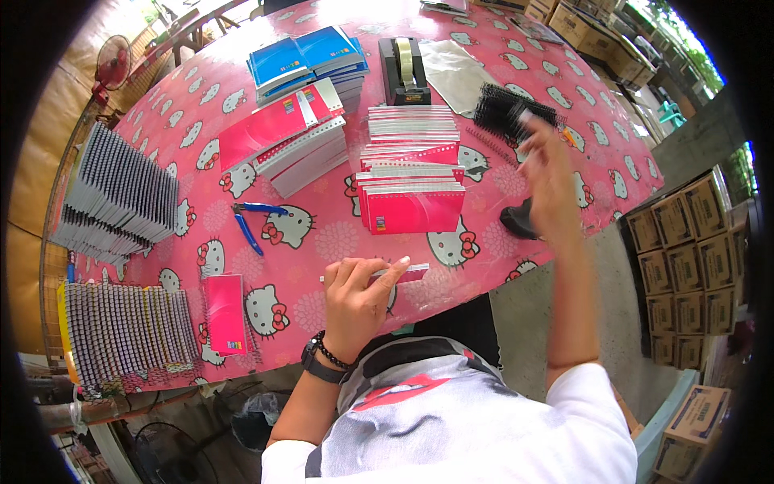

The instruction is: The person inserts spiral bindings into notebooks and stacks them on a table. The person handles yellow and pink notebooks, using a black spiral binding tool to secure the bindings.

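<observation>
My left hand is closed round a thin pink-covered pad, held nearly edge-on above the near table edge, so little of its cover shows. My right hand is raised over the right side, beside a pile of black spiral binding coils. Motion smears its fingers, so I cannot tell whether they hold anything. Between the hands and farther off stand rows of punched pads with pink covers. A bound pink notebook lies flat to the left of my left hand.
Blue-handled pliers lie left of centre. Stacked pink pads, blue notebooks and a tape dispenser stand farther back. Coil-bound stacks line the left edge. A black object sits near the right edge; cartons stand beyond.
</observation>
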{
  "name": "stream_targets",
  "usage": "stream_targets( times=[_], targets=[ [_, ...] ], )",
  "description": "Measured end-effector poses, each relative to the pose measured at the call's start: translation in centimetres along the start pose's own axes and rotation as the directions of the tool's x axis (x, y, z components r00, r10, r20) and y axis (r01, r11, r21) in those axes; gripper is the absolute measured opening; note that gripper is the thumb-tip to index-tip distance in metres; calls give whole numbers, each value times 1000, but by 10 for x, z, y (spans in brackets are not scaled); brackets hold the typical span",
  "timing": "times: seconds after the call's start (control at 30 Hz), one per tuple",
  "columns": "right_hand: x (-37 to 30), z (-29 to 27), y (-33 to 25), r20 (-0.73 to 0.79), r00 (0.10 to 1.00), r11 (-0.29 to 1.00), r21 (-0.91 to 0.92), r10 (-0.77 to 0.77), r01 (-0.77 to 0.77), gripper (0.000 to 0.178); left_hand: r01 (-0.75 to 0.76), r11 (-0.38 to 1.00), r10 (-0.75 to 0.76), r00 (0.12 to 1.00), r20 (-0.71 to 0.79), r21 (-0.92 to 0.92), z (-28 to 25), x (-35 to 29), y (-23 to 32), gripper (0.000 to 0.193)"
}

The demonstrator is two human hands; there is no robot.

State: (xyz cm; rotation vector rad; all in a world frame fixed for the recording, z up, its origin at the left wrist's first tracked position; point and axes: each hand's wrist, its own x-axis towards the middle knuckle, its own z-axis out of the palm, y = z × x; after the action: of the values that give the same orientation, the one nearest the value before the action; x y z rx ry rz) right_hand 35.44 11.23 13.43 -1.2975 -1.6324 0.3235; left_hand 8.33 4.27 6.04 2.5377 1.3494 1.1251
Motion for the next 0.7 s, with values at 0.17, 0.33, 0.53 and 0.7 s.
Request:
stream_targets(
  times=[0.17, 0.33, 0.53, 0.7],
  targets=[
    [-84, 19, -15, 447, 871, 914, 233, 203, -333, 28, -41, 997, 42, 999, 11, -72, 0, 4, 5, 33],
    [-102, 21, -6, 435, 880, 895, 289, 193, -340, 17, -34, 991, 37, 999, 23, -127, 2, 7, 6, 27],
    [-91, 22, 4, 428, 903, 933, 307, 40, -187, 22, -16, 990, 21, 999, 32, -143, -1, 7, 6, 27],
    [-87, 25, 3, 388, 917, 983, 180, -95, 25, 28, -9, 989, 15, 999, 36, -151, -1, 9, 6, 23]
  ],
)
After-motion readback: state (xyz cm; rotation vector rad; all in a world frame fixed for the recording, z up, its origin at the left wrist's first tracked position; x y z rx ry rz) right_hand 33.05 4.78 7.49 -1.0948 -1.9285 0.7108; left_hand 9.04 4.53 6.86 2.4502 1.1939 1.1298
